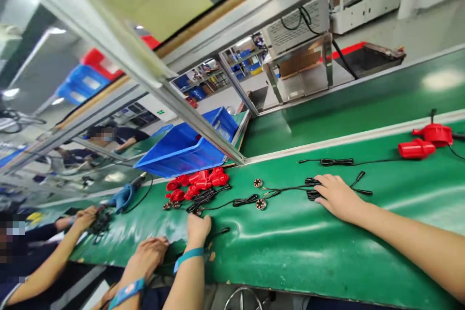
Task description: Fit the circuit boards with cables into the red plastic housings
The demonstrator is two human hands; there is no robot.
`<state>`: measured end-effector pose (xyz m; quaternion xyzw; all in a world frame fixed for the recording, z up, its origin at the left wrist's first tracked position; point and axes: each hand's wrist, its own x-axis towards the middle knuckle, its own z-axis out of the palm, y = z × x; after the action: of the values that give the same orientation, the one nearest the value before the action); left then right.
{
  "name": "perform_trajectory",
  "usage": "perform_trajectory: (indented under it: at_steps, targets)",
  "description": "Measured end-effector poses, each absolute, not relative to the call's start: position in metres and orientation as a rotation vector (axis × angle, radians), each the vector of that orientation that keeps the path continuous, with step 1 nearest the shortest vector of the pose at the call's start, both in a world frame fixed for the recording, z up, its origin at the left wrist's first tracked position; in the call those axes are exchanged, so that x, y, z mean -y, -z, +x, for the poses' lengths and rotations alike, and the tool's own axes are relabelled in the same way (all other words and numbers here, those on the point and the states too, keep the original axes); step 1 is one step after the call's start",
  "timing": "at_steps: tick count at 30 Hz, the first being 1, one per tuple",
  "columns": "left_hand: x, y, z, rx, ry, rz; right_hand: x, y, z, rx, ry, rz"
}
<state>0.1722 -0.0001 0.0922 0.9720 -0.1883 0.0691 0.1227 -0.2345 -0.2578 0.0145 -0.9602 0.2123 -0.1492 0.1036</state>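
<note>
The right hand [337, 196] lies palm down on the green counter [308, 247], fingers loosely spread and flat. Its fingertips rest on a coiled black cable [313, 189], which lies at the hand's 9 o'clock. Two small round discs [260, 204] sit farther out at 9 o'clock, on the cable's thin leads. A pile of red parts [198, 181] lies beyond them, with a blue bin [185, 147] at the pile's 12 o'clock. A co-worker's hand [198, 227] with a blue wristband touches another cable at the pile's 6 o'clock.
</note>
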Motion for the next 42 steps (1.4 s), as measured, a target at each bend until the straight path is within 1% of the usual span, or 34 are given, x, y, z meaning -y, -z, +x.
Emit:
perform_trajectory:
  at_steps: [4, 6, 8, 10, 13, 14, 17, 20, 23, 26, 29, 32, 37, 42]
  targets:
    - [-0.045, -0.131, 0.186, 0.648, -0.021, 2.768, 0.275, -0.012, -0.244, -0.67, 0.446, -2.844]
    - [-0.053, -0.152, 0.196, 0.695, 0.053, 2.699, 0.286, -0.012, -0.253, -0.73, 0.471, -2.847]
    - [-0.044, -0.165, 0.201, 0.777, 0.124, 2.602, 0.297, -0.014, -0.263, -0.803, 0.482, -2.854]
    - [-0.019, -0.167, 0.194, 0.877, 0.197, 2.501, 0.307, -0.016, -0.276, -0.864, 0.442, -2.884]
    - [0.029, -0.143, 0.151, 1.084, 0.226, 2.293, 0.322, -0.015, -0.308, -0.92, 0.287, -2.972]
    - [0.044, -0.129, 0.13, 1.159, 0.177, 2.192, 0.327, -0.014, -0.321, -0.937, 0.232, -2.998]
    - [0.077, -0.079, 0.067, 1.283, 0.27, 2.086, 0.334, -0.015, -0.354, -0.999, 0.132, -3.036]
    - [0.091, -0.044, 0.024, 1.46, 0.393, 1.984, 0.317, -0.033, -0.357, -1.02, 0.229, -3.003]
    - [0.1, -0.038, 0.013, 1.546, 0.424, 1.932, 0.28, -0.056, -0.318, -0.798, 0.432, -2.899]
    - [0.112, -0.049, 0.026, 1.423, 0.309, 1.976, 0.247, -0.059, -0.266, -0.521, 0.436, -2.782]
    - [0.122, -0.061, 0.051, 1.27, 0.079, 2.066, 0.232, -0.044, -0.235, -0.385, 0.403, -2.745]
    - [0.127, -0.066, 0.079, 1.191, -0.062, 2.172, 0.229, -0.029, -0.231, -0.338, 0.446, -2.717]
    - [0.142, -0.07, 0.133, 1.071, -0.186, 2.403, 0.232, -0.023, -0.237, -0.295, 0.562, -2.693]
    - [0.152, -0.082, 0.199, 0.827, -0.24, 2.677, 0.238, -0.023, -0.232, -0.247, 0.483, -2.563]
